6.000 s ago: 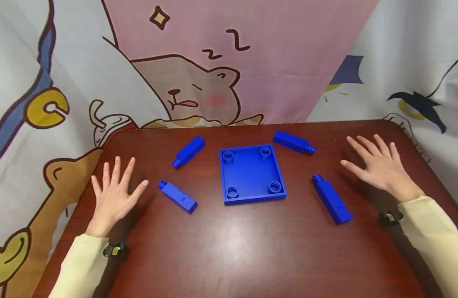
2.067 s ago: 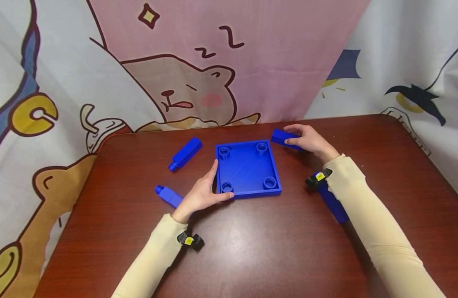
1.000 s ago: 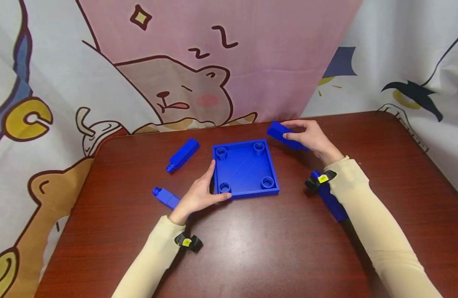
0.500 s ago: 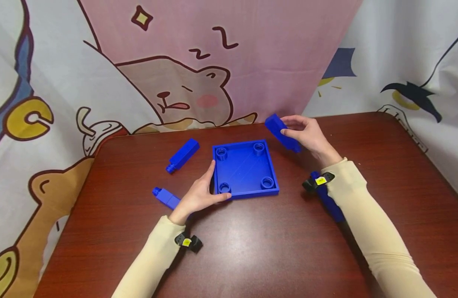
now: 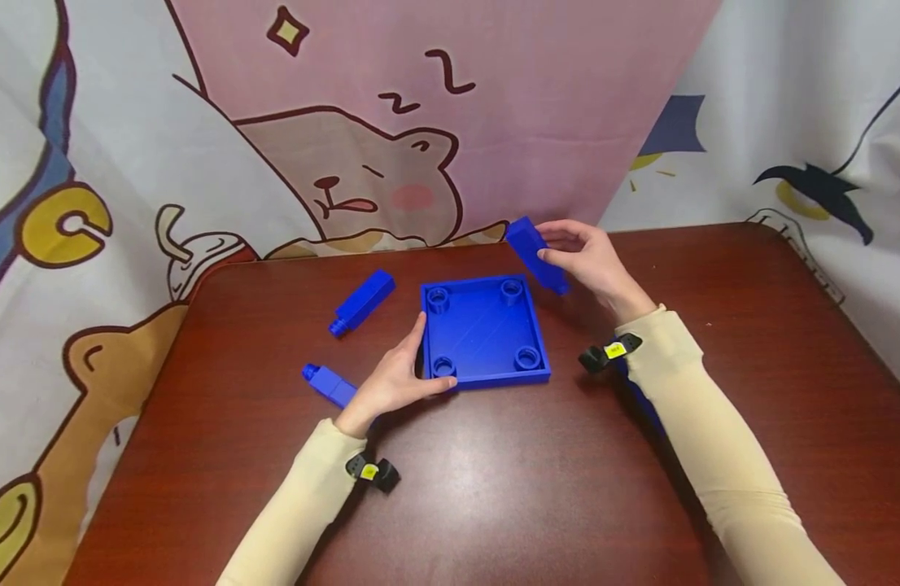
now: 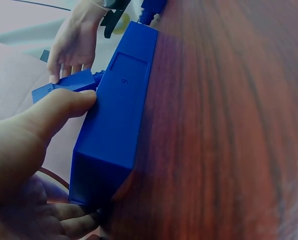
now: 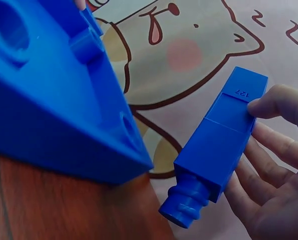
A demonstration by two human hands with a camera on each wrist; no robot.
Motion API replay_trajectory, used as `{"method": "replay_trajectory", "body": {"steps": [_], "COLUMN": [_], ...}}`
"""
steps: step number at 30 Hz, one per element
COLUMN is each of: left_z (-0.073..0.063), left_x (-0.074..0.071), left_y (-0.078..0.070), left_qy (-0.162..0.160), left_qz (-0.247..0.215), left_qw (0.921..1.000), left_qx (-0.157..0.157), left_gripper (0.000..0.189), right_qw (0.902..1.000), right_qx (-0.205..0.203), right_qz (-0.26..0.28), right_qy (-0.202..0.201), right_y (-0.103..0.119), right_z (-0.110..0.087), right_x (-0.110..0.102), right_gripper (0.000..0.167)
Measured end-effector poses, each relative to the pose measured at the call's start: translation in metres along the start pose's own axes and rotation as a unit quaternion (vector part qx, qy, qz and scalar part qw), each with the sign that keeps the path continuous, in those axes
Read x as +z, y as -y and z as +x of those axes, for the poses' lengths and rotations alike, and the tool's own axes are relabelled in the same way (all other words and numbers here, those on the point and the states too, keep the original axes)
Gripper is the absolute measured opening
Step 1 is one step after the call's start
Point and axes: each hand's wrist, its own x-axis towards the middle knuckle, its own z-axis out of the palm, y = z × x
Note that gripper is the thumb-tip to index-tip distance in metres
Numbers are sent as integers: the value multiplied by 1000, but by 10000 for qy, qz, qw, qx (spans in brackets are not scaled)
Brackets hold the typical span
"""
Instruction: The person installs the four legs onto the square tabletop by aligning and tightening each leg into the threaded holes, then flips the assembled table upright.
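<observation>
A square blue tabletop piece (image 5: pixel 482 330) with a raised rim lies flat, a round socket in each corner. My left hand (image 5: pixel 391 381) holds its near left corner, thumb against the front side and fingers along the left side. Past the far right corner, my right hand (image 5: pixel 592 260) pinches a square blue leg (image 5: pixel 529 244) between thumb and fingers, lifted and tilted. Its threaded end points down towards the right, apart from the sockets. In the right wrist view the number 127 shows on this leg (image 7: pixel 224 125).
On the brown table (image 5: pixel 450 505), one blue leg (image 5: pixel 364 301) lies left of the tabletop piece. Another leg (image 5: pixel 329 385) is partly behind my left wrist. A further leg (image 5: pixel 643 395) lies mostly under my right forearm. A printed curtain (image 5: pixel 538 114) hangs along the back edge.
My left hand has come from the table's left side to the tabletop piece. My right hand has picked up the far right leg, tilted it steeper and brought it slightly left.
</observation>
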Motion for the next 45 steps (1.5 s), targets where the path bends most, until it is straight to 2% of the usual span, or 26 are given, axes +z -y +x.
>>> {"method": "replay_trajectory", "body": {"steps": [6, 14, 28, 37, 45], "left_z": [1, 0, -1, -1, 0], "left_x": [-2, -1, -1, 2, 1], "left_y": [-2, -2, -1, 0, 1], "left_qy": [-22, -10, -29, -101, -74], "left_qz": [6, 34, 18, 77, 66], "left_qw": [10000, 10000, 10000, 9999, 9999], "left_qx": [-18, -72, -73, -114, -103], "left_gripper": [111, 111, 111, 111, 112], "right_qw": [9997, 9980, 9956, 9933, 9859], "right_qx": [-86, -169, -309, -210, -168], "right_qz": [207, 595, 868, 1123, 1655], "right_qy": [14, 116, 157, 159, 199], "right_y": [7, 10, 12, 1, -9], "right_z": [7, 8, 10, 8, 4], "right_x": [10, 20, 37, 43, 42], "right_gripper": [34, 34, 38, 38, 31]}}
